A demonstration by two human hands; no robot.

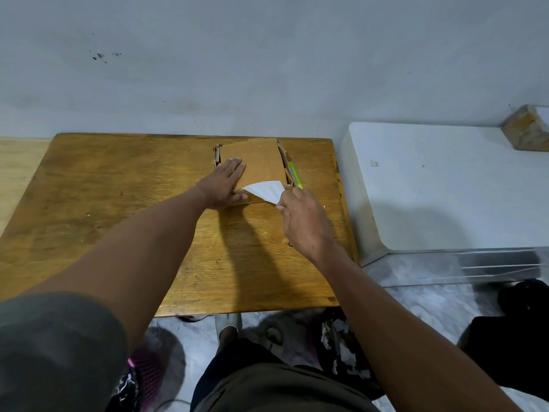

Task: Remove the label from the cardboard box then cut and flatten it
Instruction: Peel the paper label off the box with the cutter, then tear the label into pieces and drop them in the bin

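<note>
A brown cardboard box (261,157) lies near the far edge of the wooden table (118,203). My left hand (224,185) rests flat on the box's near left part, fingers spread, pressing it down. My right hand (303,218) pinches a white label (266,190), which is peeled up from the box's near right corner and still joined to it at one edge. A green and yellow tool (294,173) lies along the box's right side, partly hidden.
A white low surface (445,185) stands right of the table, with a brownish block (525,129) at its far corner. A grey wall rises behind. Shoes and scraps lie on the floor below the table's near edge.
</note>
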